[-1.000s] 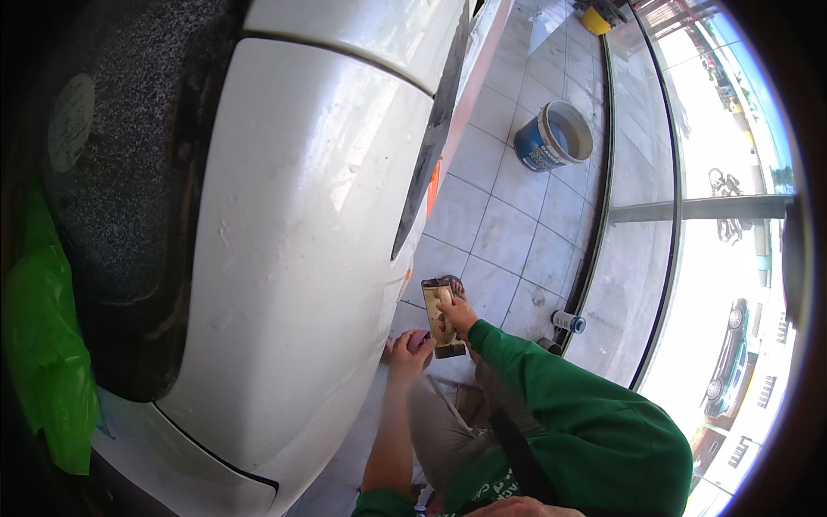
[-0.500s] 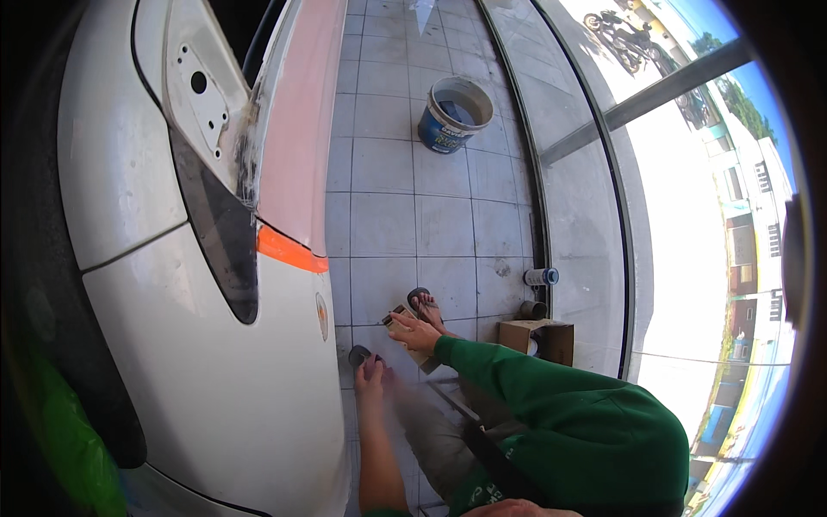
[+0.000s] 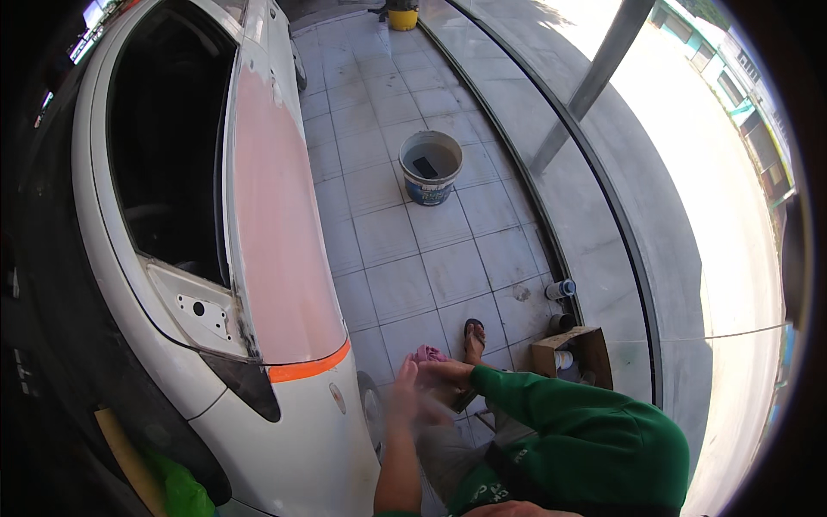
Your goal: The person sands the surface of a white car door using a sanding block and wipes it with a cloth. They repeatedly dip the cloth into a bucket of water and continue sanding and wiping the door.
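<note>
My left hand [image 3: 402, 385], partly smeared by motion, meets my right hand [image 3: 446, 372] low in the middle of the view. A crumpled pink cloth [image 3: 428, 353] shows at their fingertips, and both hands appear closed on it; their inner fingers are hidden. Just left of them stands a white car [image 3: 289, 461], whose door carries a large dull pink patch [image 3: 277, 224]. An orange tape strip [image 3: 310, 369] crosses the lower end of that patch. Beyond my hands, a blue bucket [image 3: 428, 194] holds water and a dark rectangular piece [image 3: 425, 167].
An opened cardboard box [image 3: 593, 349] with containers stands right of my sandalled foot [image 3: 474, 336]. Near it, a small white-and-blue can [image 3: 561, 289] lies by the glass wall [image 3: 517, 112]. A yellow bucket [image 3: 402, 19] stands far off on the tiled floor.
The view has swung up along the car, showing its side window. My right hand has left the brown block it was on and come together with my left hand at the pink cloth.
</note>
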Demonstrator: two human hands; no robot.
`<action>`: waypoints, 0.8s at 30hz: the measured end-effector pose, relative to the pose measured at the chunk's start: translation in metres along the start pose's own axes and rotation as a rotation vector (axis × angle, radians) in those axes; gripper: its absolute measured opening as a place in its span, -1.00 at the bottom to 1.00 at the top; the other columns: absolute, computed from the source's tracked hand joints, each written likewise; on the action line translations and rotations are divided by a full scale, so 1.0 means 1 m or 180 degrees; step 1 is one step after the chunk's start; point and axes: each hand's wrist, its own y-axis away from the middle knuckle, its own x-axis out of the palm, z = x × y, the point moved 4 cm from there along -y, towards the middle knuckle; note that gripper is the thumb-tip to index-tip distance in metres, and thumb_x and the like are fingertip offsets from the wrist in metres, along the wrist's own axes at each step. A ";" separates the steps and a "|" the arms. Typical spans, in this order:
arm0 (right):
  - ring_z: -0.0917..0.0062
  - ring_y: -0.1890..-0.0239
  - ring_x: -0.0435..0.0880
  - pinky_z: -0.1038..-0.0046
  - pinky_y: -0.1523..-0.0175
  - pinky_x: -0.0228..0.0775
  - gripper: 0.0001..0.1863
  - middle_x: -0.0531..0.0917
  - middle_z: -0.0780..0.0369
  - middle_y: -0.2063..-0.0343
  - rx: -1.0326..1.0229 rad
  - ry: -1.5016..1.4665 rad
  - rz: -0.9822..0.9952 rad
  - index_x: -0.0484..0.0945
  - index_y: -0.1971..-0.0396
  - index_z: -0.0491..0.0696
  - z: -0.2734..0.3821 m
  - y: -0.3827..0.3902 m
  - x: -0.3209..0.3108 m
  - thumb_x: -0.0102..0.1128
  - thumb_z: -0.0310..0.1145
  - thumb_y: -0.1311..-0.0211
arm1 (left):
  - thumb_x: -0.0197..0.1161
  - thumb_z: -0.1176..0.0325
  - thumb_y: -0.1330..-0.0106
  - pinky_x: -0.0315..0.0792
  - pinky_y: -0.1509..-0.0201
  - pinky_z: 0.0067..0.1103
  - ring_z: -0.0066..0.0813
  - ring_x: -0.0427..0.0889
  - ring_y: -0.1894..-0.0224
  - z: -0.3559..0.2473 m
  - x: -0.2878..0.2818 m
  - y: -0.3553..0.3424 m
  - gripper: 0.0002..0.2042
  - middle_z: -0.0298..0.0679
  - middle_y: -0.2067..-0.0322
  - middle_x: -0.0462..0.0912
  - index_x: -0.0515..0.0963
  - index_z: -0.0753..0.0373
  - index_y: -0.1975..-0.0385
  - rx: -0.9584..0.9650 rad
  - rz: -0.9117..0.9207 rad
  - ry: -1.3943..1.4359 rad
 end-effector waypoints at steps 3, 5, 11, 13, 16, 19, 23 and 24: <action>0.50 -0.02 0.72 0.43 -0.11 0.59 -0.48 0.73 0.19 -0.01 -0.0073 -0.0431 -0.0014 0.61 -0.16 -0.09 0.017 -0.005 -0.059 0.29 -0.01 -0.43 | 0.13 -0.20 -0.54 0.47 -0.34 -0.16 -0.09 0.44 -0.39 -0.042 0.052 -0.027 -0.17 -0.06 -0.44 0.32 0.02 0.18 -0.61 -0.0375 0.0290 -0.0196; 0.48 0.07 0.75 0.43 -0.05 0.63 -0.54 0.75 0.18 0.06 -0.0152 -0.0625 -0.0191 0.63 -0.10 -0.11 0.040 0.002 -0.097 0.31 -0.09 -0.38 | 0.22 -0.12 -0.53 0.47 -0.33 -0.24 -0.16 0.50 -0.34 -0.069 0.088 -0.047 -0.18 -0.10 -0.44 0.35 0.05 0.16 -0.61 -0.0599 0.0364 -0.0433; 0.47 0.28 0.77 0.36 0.14 0.67 -0.63 0.78 0.19 0.25 -0.0428 -0.0540 -0.0814 0.70 0.08 -0.10 0.139 0.046 -0.204 0.37 -0.18 -0.23 | 0.27 -0.10 -0.48 0.49 -0.32 -0.26 0.04 0.55 -0.34 -0.112 0.168 -0.130 -0.27 -0.07 -0.43 0.44 0.29 0.19 -0.51 -0.0266 0.0854 -0.2391; 0.47 0.29 0.77 0.37 0.14 0.67 -0.65 0.78 0.19 0.27 -0.0531 -0.0434 -0.0948 0.71 0.12 -0.10 0.180 0.067 -0.224 0.40 -0.20 -0.19 | 0.28 -0.11 -0.46 0.46 -0.36 -0.24 0.12 0.51 -0.37 -0.127 0.178 -0.149 -0.27 0.00 -0.44 0.41 0.34 0.24 -0.48 -0.0031 0.0866 -0.2966; 0.50 0.32 0.75 0.40 0.16 0.64 -0.66 0.77 0.22 0.29 -0.0696 -0.0364 -0.1238 0.71 0.15 -0.10 0.215 0.068 -0.273 0.43 -0.21 -0.15 | 0.28 -0.10 -0.43 0.27 -0.50 -0.13 0.19 0.33 -0.48 -0.176 0.186 -0.156 -0.23 0.13 -0.47 0.32 0.34 0.35 -0.45 0.0414 0.0602 -0.4142; 0.46 0.31 0.78 0.40 0.19 0.67 -0.68 0.77 0.20 0.28 -0.0736 -0.0117 -0.1851 0.69 0.10 -0.10 0.232 0.070 -0.318 0.36 -0.26 -0.20 | 0.27 -0.13 -0.41 -0.06 -0.65 -0.02 0.10 -0.06 -0.65 -0.281 0.157 -0.140 -0.11 0.12 -0.57 0.07 0.16 0.43 -0.53 0.0843 -0.0275 -0.5446; 0.49 0.36 0.74 0.40 0.24 0.63 -0.72 0.73 0.28 0.33 -0.1020 -0.0591 -0.1945 0.68 0.13 -0.08 0.252 0.063 -0.342 0.32 -0.26 -0.24 | 0.31 -0.05 -0.39 -0.27 -0.67 0.01 0.10 -0.23 -0.67 -0.456 0.065 -0.128 -0.07 0.11 -0.62 -0.10 0.04 0.46 -0.56 0.1168 -0.1828 -0.6619; 0.51 0.35 0.73 0.40 0.21 0.63 -0.71 0.74 0.30 0.33 -0.1065 -0.0867 -0.1937 0.67 0.13 -0.07 0.260 0.058 -0.331 0.32 -0.24 -0.23 | 0.31 -0.05 -0.39 -0.30 -0.68 0.00 0.09 -0.26 -0.67 -0.490 0.038 -0.124 -0.06 0.10 -0.62 -0.11 0.03 0.45 -0.56 0.1018 -0.2153 -0.6818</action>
